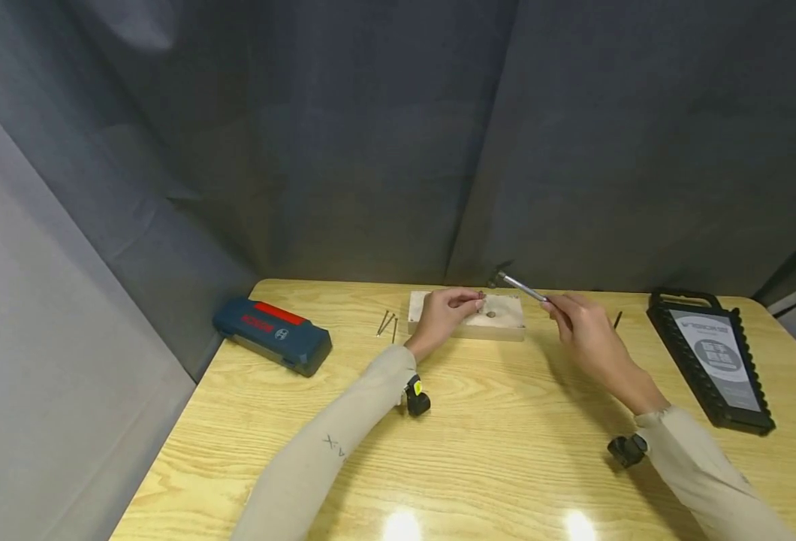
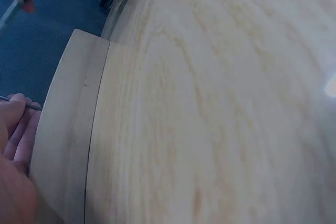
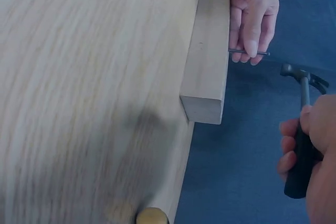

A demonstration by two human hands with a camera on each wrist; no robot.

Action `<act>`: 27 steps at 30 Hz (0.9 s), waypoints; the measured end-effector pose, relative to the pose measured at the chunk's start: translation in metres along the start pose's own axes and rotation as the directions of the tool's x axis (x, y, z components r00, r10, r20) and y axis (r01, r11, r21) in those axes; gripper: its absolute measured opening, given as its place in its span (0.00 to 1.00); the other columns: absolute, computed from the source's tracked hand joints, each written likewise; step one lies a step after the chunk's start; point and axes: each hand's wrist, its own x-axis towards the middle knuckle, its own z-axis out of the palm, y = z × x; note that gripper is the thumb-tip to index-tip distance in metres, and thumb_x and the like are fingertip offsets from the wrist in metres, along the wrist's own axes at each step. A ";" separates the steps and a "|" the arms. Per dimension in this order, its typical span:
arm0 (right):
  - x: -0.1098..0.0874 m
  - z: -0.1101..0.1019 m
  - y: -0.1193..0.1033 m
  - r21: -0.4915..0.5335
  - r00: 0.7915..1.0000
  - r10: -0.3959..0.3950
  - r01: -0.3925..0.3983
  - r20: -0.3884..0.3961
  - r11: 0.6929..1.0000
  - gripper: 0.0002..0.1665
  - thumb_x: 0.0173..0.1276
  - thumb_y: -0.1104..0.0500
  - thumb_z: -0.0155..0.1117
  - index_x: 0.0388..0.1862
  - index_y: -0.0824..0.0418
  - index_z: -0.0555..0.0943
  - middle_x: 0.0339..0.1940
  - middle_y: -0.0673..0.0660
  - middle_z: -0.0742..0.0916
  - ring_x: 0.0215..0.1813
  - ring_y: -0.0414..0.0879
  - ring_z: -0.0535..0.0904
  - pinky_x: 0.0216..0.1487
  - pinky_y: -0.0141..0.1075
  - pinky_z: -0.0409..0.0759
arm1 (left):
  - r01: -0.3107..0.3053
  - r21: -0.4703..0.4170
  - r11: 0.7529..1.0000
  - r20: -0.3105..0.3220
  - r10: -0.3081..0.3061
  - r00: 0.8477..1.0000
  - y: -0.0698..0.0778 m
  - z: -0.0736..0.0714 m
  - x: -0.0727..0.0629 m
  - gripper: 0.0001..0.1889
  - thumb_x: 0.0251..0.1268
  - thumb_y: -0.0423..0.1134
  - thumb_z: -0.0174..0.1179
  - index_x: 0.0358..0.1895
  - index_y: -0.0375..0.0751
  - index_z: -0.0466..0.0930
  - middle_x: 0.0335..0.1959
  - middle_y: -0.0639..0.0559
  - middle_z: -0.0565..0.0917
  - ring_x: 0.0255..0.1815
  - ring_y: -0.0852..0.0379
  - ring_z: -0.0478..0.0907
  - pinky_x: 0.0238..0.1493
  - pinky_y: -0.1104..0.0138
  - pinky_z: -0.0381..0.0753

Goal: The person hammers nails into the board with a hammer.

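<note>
In the head view, the left hand pinches a nail between thumb and fingers over the top of a pale wooden block, which lies beneath that grip and runs out to its right. Just left of the pinch, three loose nails lie on the table; farther left along that side rests a blue case with a red strip. To the right of the pinch, the right hand is wrapped round a hammer, whose head sits forward and left of that grip, raised near the nail but apart from it. Well right of the right hand lies a black rack with a printed card. In the left wrist view, the nail crosses the pinching fingers and its end reaches the block's edge beside them; the other hand shows only partly, blurred. In the right wrist view, the nail stands out from the block's top face, thumb pressing it against the fingers, while the right hand's fingers curl round the hammer's black handle, the head beyond them.
</note>
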 end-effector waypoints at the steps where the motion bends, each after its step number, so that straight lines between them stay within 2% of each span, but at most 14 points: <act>1: 0.001 -0.001 0.000 0.003 1.000 -0.004 0.004 -0.015 1.000 0.06 0.72 0.71 0.67 0.44 0.75 0.86 0.28 0.60 0.83 0.26 0.43 0.70 0.22 0.33 0.68 | 0.000 -0.004 1.000 -0.003 0.000 1.000 0.000 0.000 0.000 0.09 0.72 0.33 0.68 0.50 0.34 0.90 0.49 0.44 0.92 0.46 0.56 0.91 0.46 0.70 0.89; 4: 0.003 0.001 0.001 0.013 0.999 -0.032 0.033 -0.032 0.999 0.05 0.71 0.72 0.68 0.43 0.74 0.86 0.27 0.59 0.82 0.26 0.42 0.68 0.22 0.32 0.66 | -0.014 0.004 1.000 -0.012 0.014 1.000 -0.001 -0.001 0.001 0.08 0.72 0.33 0.68 0.49 0.35 0.90 0.48 0.45 0.92 0.44 0.57 0.91 0.45 0.70 0.89; 8: 0.002 0.006 0.002 0.040 0.999 -0.047 0.048 -0.017 0.998 0.05 0.69 0.74 0.69 0.42 0.74 0.86 0.26 0.58 0.82 0.26 0.41 0.68 0.22 0.31 0.67 | -0.017 0.028 0.999 -0.008 0.017 1.000 0.000 -0.003 0.003 0.08 0.71 0.33 0.69 0.48 0.35 0.91 0.47 0.45 0.92 0.43 0.58 0.90 0.44 0.74 0.87; 12: 0.001 0.007 -0.001 0.068 1.000 -0.001 -0.001 0.019 0.998 0.05 0.73 0.72 0.66 0.44 0.74 0.86 0.30 0.58 0.84 0.27 0.41 0.71 0.23 0.31 0.70 | -0.003 0.020 1.000 -0.005 0.003 1.000 0.001 -0.003 0.001 0.09 0.70 0.33 0.70 0.50 0.34 0.90 0.47 0.43 0.92 0.45 0.53 0.90 0.44 0.74 0.86; 18: 0.002 0.006 -0.005 0.084 0.997 0.017 -0.023 0.073 0.996 0.06 0.75 0.70 0.65 0.46 0.72 0.86 0.32 0.59 0.86 0.27 0.41 0.71 0.23 0.31 0.70 | 0.017 -0.077 0.997 -0.020 -0.019 1.000 -0.003 -0.001 -0.001 0.10 0.68 0.28 0.70 0.51 0.32 0.87 0.47 0.38 0.91 0.48 0.48 0.90 0.47 0.72 0.87; 22: 0.004 0.002 -0.006 0.081 0.996 0.013 -0.020 0.086 0.997 0.05 0.75 0.70 0.65 0.44 0.72 0.86 0.32 0.58 0.86 0.26 0.41 0.70 0.24 0.31 0.70 | 0.020 -0.068 0.997 -0.004 -0.021 1.000 -0.005 -0.001 0.001 0.09 0.67 0.30 0.71 0.48 0.33 0.88 0.46 0.39 0.91 0.46 0.50 0.90 0.43 0.74 0.85; 27: 0.008 -0.003 -0.006 0.079 0.993 0.014 -0.023 0.116 0.997 0.06 0.76 0.70 0.63 0.44 0.72 0.86 0.30 0.57 0.85 0.25 0.40 0.69 0.23 0.31 0.69 | 0.020 -0.041 0.999 0.003 -0.020 1.000 -0.002 -0.002 0.002 0.09 0.68 0.32 0.71 0.48 0.34 0.88 0.46 0.41 0.91 0.45 0.51 0.89 0.43 0.74 0.85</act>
